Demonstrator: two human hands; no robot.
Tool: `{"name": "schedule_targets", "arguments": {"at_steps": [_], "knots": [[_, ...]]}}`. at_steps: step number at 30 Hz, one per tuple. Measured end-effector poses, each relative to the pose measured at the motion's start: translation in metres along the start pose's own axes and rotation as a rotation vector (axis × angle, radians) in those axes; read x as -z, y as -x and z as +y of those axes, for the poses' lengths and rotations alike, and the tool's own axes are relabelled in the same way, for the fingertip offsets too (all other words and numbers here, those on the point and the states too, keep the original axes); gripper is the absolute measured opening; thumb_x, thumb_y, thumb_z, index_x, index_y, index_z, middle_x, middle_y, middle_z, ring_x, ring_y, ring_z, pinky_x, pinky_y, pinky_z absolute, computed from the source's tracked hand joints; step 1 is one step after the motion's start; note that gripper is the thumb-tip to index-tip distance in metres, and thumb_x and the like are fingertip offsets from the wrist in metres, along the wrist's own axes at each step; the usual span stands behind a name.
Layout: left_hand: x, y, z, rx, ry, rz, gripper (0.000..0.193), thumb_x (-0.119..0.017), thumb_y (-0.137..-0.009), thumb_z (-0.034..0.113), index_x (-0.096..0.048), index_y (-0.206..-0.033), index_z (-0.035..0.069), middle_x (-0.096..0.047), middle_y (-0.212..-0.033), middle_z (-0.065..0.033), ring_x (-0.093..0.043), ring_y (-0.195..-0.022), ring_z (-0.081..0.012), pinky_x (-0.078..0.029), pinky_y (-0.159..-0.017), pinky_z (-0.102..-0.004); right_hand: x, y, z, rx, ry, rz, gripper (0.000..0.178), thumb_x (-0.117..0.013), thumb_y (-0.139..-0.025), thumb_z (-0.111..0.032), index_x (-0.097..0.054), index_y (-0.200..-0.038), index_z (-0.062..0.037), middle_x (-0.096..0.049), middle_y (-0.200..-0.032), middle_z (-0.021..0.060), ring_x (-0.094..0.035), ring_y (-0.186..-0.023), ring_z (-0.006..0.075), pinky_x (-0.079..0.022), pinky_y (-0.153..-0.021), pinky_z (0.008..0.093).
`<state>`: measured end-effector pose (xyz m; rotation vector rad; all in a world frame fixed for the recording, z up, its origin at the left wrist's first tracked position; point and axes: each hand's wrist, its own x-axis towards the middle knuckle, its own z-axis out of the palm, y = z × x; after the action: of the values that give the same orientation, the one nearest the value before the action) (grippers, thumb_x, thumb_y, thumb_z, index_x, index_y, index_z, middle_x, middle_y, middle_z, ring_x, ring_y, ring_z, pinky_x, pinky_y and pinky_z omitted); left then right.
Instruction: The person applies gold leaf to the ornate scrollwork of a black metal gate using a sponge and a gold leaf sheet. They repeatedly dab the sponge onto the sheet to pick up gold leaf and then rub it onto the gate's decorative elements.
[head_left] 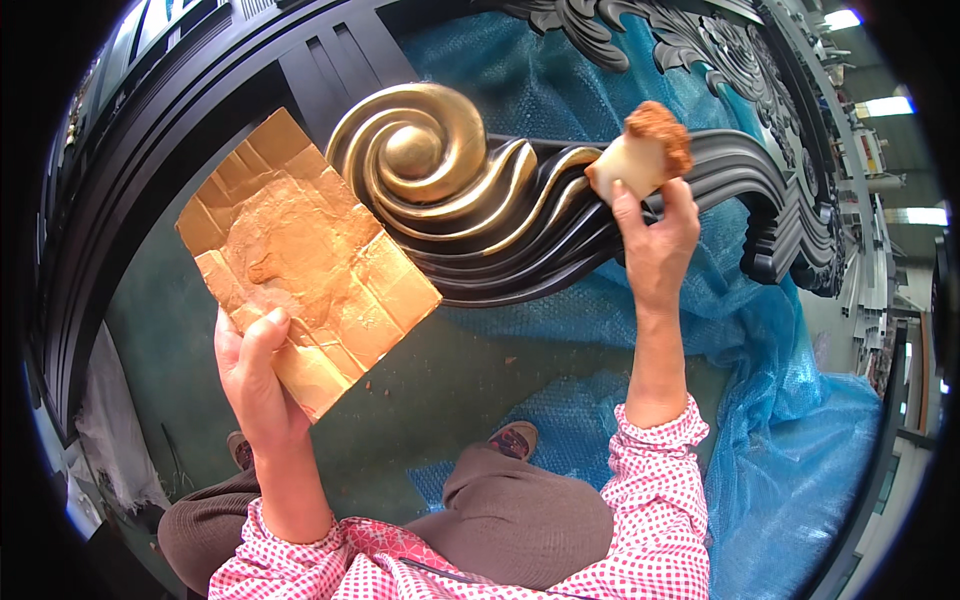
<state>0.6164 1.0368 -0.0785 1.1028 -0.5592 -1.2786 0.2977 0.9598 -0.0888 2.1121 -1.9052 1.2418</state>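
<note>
My left hand (262,375) grips the lower edge of a creased piece of cardboard (325,265), thumb on top; gold paint is smeared over its face. In my right hand (660,250), a cream sponge (628,168) is pinched between thumb and fingers. Its upper right end is ragged and orange-brown. The sponge overlaps a carved black moulding in this view; whether it touches the surface I cannot tell. Left of it, the moulding's spiral scroll (410,152) is gold, with gold streaks running along ridges to the right. Further ridges (530,275) below are glossy black.
Blue bubble wrap (790,440) lies behind the moulding and down the right side over the green floor (450,385). A large black frame (110,190) curves along the left. Black carved leafwork (690,45) stands at the far right. My bent legs (520,520) are below.
</note>
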Motion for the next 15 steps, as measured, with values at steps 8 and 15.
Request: {"name": "schedule_targets", "arguments": {"at_steps": [8,15], "knots": [[0.001,-0.003,0.003,-0.015,-0.005,0.012,0.044,-0.051,-0.083,0.006,-0.040,-0.124,-0.005,-0.056,-0.110,-0.0146,-0.063,-0.094,-0.0219,-0.054,-0.083,-0.0354,0.008,0.026,-0.010,-0.104,-0.262,-0.045,0.033,-0.073,-0.073,-0.015,-0.063,-0.103,-0.0051,-0.064,-0.095,0.0092,-0.058,-0.090,0.0297,-0.043,-0.082,0.0380],[0.006,-0.005,0.002,-0.035,0.006,0.062,0.045,-0.050,-0.081,0.003,-0.040,-0.125,-0.005,-0.057,-0.109,-0.0146,-0.062,-0.093,-0.0212,-0.054,-0.083,-0.0342,-0.007,0.026,-0.021,0.236,-0.013,-0.070,0.027,-0.073,-0.072,-0.017,-0.060,-0.092,-0.0056,-0.060,-0.091,0.0107,-0.058,-0.087,0.0301,-0.041,-0.082,0.0409]]}}
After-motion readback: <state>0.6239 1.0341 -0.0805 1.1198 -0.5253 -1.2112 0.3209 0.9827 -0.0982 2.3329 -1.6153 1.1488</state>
